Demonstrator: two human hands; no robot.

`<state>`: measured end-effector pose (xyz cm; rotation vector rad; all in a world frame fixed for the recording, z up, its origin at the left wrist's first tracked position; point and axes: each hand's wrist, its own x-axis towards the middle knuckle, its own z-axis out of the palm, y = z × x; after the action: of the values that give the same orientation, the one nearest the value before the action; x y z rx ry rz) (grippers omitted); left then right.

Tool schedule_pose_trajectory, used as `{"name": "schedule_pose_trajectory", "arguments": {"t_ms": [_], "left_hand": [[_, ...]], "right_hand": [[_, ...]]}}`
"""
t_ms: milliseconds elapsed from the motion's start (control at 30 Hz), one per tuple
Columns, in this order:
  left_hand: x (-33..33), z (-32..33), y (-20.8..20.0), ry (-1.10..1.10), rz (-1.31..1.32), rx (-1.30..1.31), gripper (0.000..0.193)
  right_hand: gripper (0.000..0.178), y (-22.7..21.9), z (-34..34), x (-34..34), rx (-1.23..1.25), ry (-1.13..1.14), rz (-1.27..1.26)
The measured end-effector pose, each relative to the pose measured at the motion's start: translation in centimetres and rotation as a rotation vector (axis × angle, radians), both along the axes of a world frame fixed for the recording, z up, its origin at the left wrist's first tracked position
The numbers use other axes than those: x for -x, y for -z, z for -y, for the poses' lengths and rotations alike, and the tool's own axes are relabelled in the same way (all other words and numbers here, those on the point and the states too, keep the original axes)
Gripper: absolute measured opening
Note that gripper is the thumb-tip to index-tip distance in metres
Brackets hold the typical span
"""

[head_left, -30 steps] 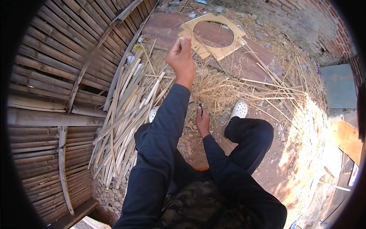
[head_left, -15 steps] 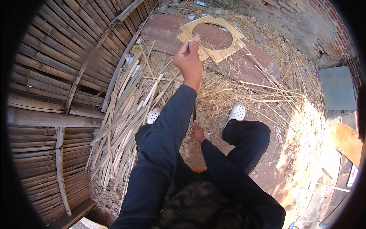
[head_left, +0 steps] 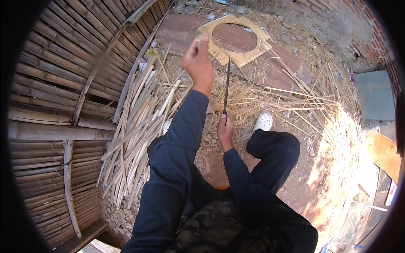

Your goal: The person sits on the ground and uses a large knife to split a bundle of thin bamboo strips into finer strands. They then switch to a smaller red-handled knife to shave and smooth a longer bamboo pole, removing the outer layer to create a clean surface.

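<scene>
A long, narrow, straight dark blade (head_left: 227,86) is gripped at its near end in the right hand (head_left: 225,130) and pointed away from the body, leaning slightly rightward toward its tip. A small pale piece (head_left: 197,41) is pinched at the fingertips of the raised left hand (head_left: 197,65); its full shape cannot be made out.

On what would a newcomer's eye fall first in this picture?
Probably on the pale yellow board with a large round hole, lying on a brown sheet at top centre. Below it, the right hand holds a long dark blade pointing toward the board. At left, a heap of pale strips lies beside the bamboo wall.
</scene>
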<state>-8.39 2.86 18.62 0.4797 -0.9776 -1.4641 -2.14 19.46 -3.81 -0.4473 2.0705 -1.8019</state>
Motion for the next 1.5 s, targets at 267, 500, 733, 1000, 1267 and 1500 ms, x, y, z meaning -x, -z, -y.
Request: {"name": "schedule_pose_trajectory", "arguments": {"t_ms": [267, 500, 733, 1000, 1267, 1500], "left_hand": [[-0.2, -0.3, -0.9, 0.002, 0.001, -0.008, 0.024], [-3.3, 1.7, -1.8, 0.029, 0.068, 0.161, 0.032], [-3.8, 2.7, 1.2, 0.059, -0.026, 0.066, 0.039], [-3.4, 2.1, 0.4, -0.007, 0.122, 0.264, 0.041], [-3.2, 1.5, 0.1, -0.012, 0.108, 0.167, 0.042], [-3.0, 1.3, 0.0, -0.02, 0.126, 0.171, 0.044]], "right_hand": [[0.058, 15.7, -5.1, -5.6, -0.644, -0.013, -0.126], [0.057, 8.5, -3.6, -5.1, -0.143, 0.023, 1.067], [0.052, 1.9, -1.5, -0.6, 0.298, 0.367, 0.908], [0.048, 4.0, -0.8, -1.2, 0.027, 0.073, 0.3], [0.045, 5.9, 0.4, -5.1, -0.149, 0.018, 0.191], [0.042, 3.8, 0.6, -3.3, -0.146, 0.023, 0.394]]}}
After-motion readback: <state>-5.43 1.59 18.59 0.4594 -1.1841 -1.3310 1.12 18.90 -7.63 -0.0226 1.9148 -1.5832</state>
